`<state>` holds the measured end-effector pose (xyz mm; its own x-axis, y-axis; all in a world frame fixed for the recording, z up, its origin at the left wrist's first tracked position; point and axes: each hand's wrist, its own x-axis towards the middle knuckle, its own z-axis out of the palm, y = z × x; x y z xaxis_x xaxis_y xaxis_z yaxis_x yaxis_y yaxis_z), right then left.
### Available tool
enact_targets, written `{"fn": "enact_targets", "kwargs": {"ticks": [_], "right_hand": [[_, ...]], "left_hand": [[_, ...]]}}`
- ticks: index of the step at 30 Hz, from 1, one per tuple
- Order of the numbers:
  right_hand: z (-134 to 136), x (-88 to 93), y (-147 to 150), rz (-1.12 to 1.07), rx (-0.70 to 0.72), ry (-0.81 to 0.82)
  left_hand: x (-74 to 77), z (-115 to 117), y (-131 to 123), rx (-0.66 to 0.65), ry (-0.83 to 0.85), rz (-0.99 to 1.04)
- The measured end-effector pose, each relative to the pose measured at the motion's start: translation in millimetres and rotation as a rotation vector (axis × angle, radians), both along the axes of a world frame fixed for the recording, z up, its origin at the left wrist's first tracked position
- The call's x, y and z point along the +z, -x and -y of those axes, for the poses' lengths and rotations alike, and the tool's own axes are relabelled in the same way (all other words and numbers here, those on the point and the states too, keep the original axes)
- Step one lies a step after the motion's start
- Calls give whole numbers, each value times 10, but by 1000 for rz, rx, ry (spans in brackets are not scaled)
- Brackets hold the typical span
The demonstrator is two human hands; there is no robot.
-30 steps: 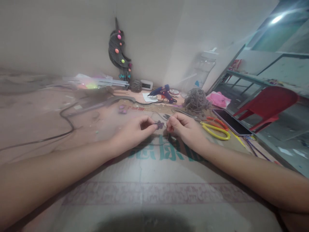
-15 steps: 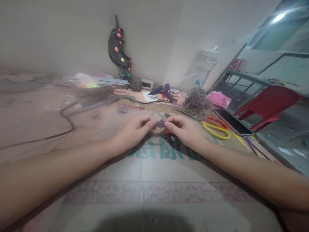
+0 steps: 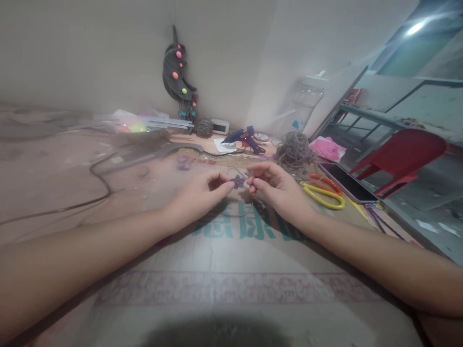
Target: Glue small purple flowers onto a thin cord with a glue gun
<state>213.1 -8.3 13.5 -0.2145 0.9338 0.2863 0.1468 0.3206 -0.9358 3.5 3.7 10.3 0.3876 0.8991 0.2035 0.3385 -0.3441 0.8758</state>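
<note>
Between the thumb and fingers of my left hand (image 3: 208,190) is a small purple flower-shaped yarn piece (image 3: 238,181). A thin grey strand of yarn (image 3: 235,169) curves up behind it. My right hand (image 3: 273,188) is just to the right of the piece, thumb and fingertips drawn together. Whether a strand or something else lies in that pinch is too small to see. Beyond the right wrist lie scissors with yellow and orange handles (image 3: 323,196), their blades hidden by my right hand.
Cardboard (image 3: 231,260) with green characters lies under my hands. Behind are a glue gun (image 3: 244,137), a tangle of grey yarn (image 3: 294,148) and a clear bottle (image 3: 309,99). A phone (image 3: 349,183) rests on the right. A yarn-wrapped crescent (image 3: 175,72) hangs on the wall. A cord (image 3: 99,176) curves at left.
My right hand has let go of the flower-shaped piece's right side, with its fingers lifted slightly. The left hand stays in place, still pinching the piece, which now shows more openly.
</note>
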Motion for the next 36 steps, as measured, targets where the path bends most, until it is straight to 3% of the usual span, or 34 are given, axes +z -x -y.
{"fn": "enact_targets", "kwargs": {"ticks": [18, 24, 31, 36], "right_hand": [[15, 8, 9, 151, -95, 29], [20, 0, 44, 220, 0, 13], [25, 4, 30, 319, -27, -9], [48, 1, 40, 368, 5, -1]], "left_hand": [[-24, 4, -7, -11, 7, -7], [-37, 0, 3, -45, -45, -27], [-83, -25, 9, -160, 47, 66], [-90, -40, 13, -98, 28, 35]]}}
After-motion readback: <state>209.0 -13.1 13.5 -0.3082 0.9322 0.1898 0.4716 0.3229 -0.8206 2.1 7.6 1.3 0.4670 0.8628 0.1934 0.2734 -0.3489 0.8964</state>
